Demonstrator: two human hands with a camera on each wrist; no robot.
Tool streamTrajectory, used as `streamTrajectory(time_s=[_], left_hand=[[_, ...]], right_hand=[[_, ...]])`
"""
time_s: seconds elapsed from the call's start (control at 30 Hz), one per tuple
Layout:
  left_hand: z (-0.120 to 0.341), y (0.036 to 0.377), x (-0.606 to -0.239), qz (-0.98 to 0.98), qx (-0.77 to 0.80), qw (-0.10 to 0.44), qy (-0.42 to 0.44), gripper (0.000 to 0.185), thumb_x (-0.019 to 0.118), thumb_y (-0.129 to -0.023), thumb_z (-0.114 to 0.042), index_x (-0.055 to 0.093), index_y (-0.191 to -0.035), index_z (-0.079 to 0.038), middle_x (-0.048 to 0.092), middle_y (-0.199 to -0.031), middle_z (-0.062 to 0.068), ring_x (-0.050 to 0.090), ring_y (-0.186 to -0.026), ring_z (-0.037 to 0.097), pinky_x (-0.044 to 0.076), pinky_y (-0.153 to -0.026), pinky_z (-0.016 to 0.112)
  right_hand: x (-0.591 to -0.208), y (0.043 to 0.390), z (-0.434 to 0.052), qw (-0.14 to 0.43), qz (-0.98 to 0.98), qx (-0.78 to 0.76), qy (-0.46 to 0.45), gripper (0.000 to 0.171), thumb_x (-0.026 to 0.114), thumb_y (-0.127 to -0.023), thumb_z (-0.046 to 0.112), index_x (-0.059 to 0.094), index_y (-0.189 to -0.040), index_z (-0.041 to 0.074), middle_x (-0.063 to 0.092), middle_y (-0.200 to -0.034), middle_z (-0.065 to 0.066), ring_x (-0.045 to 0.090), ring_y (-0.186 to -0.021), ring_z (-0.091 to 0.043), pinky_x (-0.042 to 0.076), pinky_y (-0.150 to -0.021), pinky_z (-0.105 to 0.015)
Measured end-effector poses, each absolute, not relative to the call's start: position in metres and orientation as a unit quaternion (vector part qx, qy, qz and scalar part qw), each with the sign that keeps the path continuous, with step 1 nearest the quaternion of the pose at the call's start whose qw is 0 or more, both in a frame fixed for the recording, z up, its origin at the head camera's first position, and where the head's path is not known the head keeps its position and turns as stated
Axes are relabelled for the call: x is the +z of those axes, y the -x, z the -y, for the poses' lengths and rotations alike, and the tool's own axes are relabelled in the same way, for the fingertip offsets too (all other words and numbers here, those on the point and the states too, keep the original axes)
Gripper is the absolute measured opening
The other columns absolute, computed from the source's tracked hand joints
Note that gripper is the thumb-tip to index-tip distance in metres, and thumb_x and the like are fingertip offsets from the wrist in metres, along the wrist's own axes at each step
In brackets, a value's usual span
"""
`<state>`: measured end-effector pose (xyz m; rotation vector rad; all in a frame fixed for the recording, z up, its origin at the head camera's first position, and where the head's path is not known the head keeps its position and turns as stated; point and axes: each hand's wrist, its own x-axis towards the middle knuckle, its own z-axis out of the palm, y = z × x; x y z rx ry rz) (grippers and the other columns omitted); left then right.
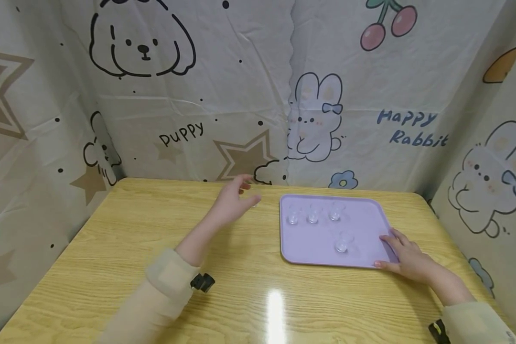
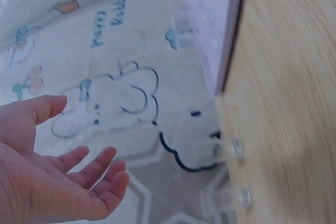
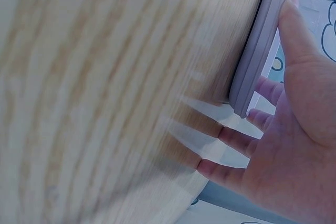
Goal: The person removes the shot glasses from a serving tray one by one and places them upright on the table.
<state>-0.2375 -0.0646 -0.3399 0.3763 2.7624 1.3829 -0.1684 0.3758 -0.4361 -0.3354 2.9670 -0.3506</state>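
My left hand reaches out over the far part of the table with fingers loosely bent and nothing in them. Close by, two small clear cups stand on the wood in the left wrist view; in the head view the hand mostly hides them. To the right lies a shallow lilac tray, with three clear cups in a row toward its back and a fourth clear cup nearer the front. My right hand holds the tray's near right corner, thumb at the front rim and fingers over the right side.
The wood-grain table runs back to a printed cloth that hangs behind it and on both sides. A bright light reflection shows on the wood in front. Dark wrist devices sit at both sleeve cuffs.
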Motion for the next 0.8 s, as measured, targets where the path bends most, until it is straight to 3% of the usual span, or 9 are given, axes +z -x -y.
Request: streamTrajectory(time_s=[0.5,0.8], left_hand=[[0.017,0.212,-0.350,-0.843,0.496,-0.001,-0.207,0.051,0.065,-0.089,-0.030,0.048,-0.135,-0.014,0.058,-0.125,0.006,0.050,-0.118,0.026,0.042,-0.098,0.044],[-0.017,0.205,-0.363,-0.821,0.525,0.006,-0.225,0.049,0.066,-0.088,-0.027,0.050,-0.133,-0.014,0.059,-0.123,0.004,0.051,-0.114,0.020,0.044,-0.094,0.036]], right_hand=[[-0.432,0.167,-0.373,0.069,-0.985,-0.111,0.109,0.081,0.067,-0.081,0.050,0.041,-0.133,-0.006,0.019,-0.141,-0.040,0.025,-0.118,-0.068,0.033,-0.085,-0.074],[-0.434,0.169,-0.375,0.075,-0.985,-0.112,0.108,0.084,0.065,-0.081,0.053,0.039,-0.134,-0.007,0.017,-0.141,-0.040,0.025,-0.117,-0.069,0.031,-0.084,-0.075]])
